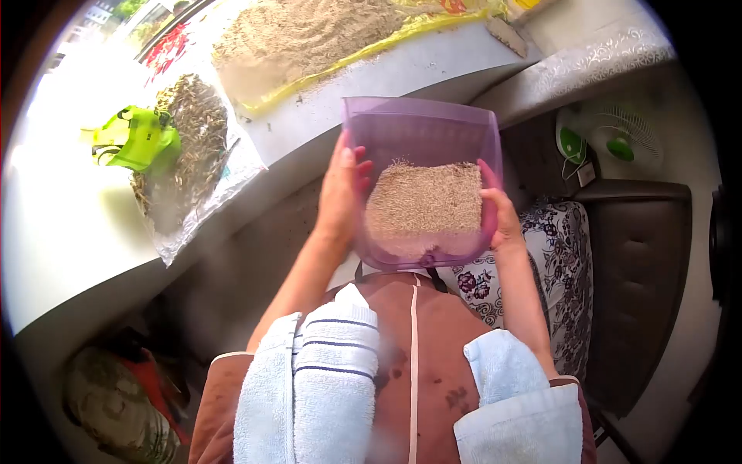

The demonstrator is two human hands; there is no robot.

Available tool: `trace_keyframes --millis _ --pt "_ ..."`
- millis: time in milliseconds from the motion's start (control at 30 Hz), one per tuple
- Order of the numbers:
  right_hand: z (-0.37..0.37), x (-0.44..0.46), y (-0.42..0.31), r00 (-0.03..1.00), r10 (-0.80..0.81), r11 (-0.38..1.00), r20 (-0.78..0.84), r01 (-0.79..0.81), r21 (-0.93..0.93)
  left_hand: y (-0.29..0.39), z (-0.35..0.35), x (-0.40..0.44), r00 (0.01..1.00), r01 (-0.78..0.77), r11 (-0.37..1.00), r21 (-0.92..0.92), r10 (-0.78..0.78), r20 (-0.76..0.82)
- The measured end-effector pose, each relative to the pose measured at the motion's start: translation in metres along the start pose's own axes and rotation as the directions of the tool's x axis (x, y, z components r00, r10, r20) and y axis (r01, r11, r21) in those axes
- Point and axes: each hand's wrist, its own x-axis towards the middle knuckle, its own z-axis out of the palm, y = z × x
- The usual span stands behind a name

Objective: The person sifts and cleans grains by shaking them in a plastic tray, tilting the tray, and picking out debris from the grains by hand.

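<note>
Both of my hands hold a translucent purple plastic bin (421, 124) in front of my body. My left hand (342, 185) grips its left wall, fingers curled over the side. On the opposite wall, my right hand (502, 213) has its fingers wrapped around the edge. Inside the bin lies a heap of small tan grain (429, 197), gathered toward the side nearest me. The bin is tilted, its open side facing up toward the camera. Its underside is hidden.
A white counter (301, 127) bears a yellow-edged sheet of spread grain (309, 39), dried brownish pieces (189, 139) on plastic, red chillies (166, 50) and a bright green strapped item (139, 139). At right stand a fan (618, 143), a patterned cushion (568, 271) and a dark headboard (641, 286).
</note>
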Motion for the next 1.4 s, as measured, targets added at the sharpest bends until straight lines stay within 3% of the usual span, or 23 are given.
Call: trace_keyframes --millis 67,133,200,267,333,400,467,500,533,600,667,733,800,833,900,1000,1033,1133,1167,1200,1300,1400 --pt "0.053 0.013 0.013 0.987 -0.124 0.968 -0.107 0.096 -0.230 0.018 -0.047 0.027 0.996 0.078 0.986 -0.145 -0.082 -0.025" --pt "0.073 0.045 0.021 0.994 -0.101 0.949 -0.033 0.086 -0.304 0.061 -0.064 0.043 0.988 0.126 0.987 -0.100 -0.134 -0.077" --pt "0.075 0.088 -0.002 0.996 0.092 0.967 0.018 -0.085 -0.238 0.085 -0.049 0.059 0.983 0.028 0.999 -0.045 -0.036 -0.180" --pt "0.061 0.136 -0.035 0.975 0.209 0.958 0.077 -0.188 -0.214 0.071 -0.038 0.090 0.979 -0.143 0.987 0.072 0.151 -0.135" --pt "0.055 0.169 -0.069 0.967 0.207 0.965 0.148 -0.177 -0.196 0.058 0.005 0.105 0.916 -0.379 0.924 -0.048 0.368 -0.162" --pt "0.060 0.197 -0.080 0.947 0.180 0.979 0.268 -0.146 -0.141 0.060 0.013 0.120 0.921 -0.300 0.953 0.038 0.300 -0.250" --pt "0.076 0.227 -0.062 0.978 -0.020 0.949 0.209 0.084 -0.305 0.064 -0.028 0.151 0.954 -0.246 0.962 -0.123 0.217 -0.206" --pt "0.112 0.212 -0.064 0.981 0.019 0.954 0.195 0.041 -0.296 0.073 -0.044 0.160 0.958 -0.212 0.965 -0.152 0.175 -0.227" --pt "0.120 0.219 -0.049 0.980 -0.042 0.927 0.194 0.111 -0.358 0.078 -0.065 0.170 0.966 -0.180 0.959 -0.217 0.131 -0.221" --pt "0.135 0.245 -0.057 0.986 0.049 0.890 0.158 0.028 -0.455 0.092 -0.073 0.186 0.964 -0.146 0.965 -0.218 0.090 -0.250" --pt "0.125 0.297 -0.091 0.957 0.258 0.887 0.132 -0.180 -0.424 0.087 -0.046 0.212 0.916 -0.314 0.941 -0.128 0.266 -0.300" --pt "0.108 0.339 -0.127 0.914 0.365 0.855 0.178 -0.254 -0.452 0.083 0.006 0.224 0.852 -0.426 0.893 -0.148 0.340 -0.399" --pt "0.096 0.367 -0.155 0.851 0.439 0.854 0.287 -0.297 -0.426 0.077 0.039 0.233 0.809 -0.442 0.887 -0.134 0.329 -0.487" --pt "0.099 0.371 -0.157 0.878 0.383 0.880 0.288 -0.252 -0.402 0.075 0.049 0.237 0.788 -0.460 0.879 -0.129 0.336 -0.516" --pt "0.117 0.363 -0.137 0.916 0.288 0.914 0.280 -0.175 -0.366 0.081 0.006 0.243 0.872 -0.348 0.895 -0.279 0.199 -0.447" --pt "0.161 0.324 -0.088 0.975 0.080 0.843 0.206 0.044 -0.536 0.101 -0.061 0.246 0.931 -0.208 0.917 -0.340 0.079 -0.357" --pt "0.159 0.335 -0.082 0.969 0.156 0.852 0.192 -0.033 -0.523 0.113 -0.072 0.244 0.941 -0.170 0.929 -0.330 0.054 -0.333" --pt "0.151 0.380 -0.091 0.892 0.423 0.843 0.156 -0.325 -0.428 0.125 -0.053 0.257 0.881 -0.289 0.956 -0.050 0.245 -0.404" --pt "0.145 0.399 -0.107 0.859 0.474 0.820 0.193 -0.350 -0.453 0.112 -0.041 0.266 0.831 -0.315 0.949 0.029 0.290 -0.474" --pt "0.143 0.411 -0.116 0.827 0.517 0.795 0.220 -0.370 -0.481 0.112 -0.019 0.266 0.811 -0.339 0.940 -0.041 0.270 -0.519" --pt "0.149 0.417 -0.123 0.853 0.446 0.866 0.272 -0.334 -0.373 0.101 -0.004 0.267 0.795 -0.318 0.936 -0.150 0.177 -0.580" --pt "0.179 0.382 -0.077 0.961 0.159 0.854 0.228 -0.018 -0.519 0.101 -0.082 0.264 0.915 -0.273 0.876 -0.397 0.109 -0.388"
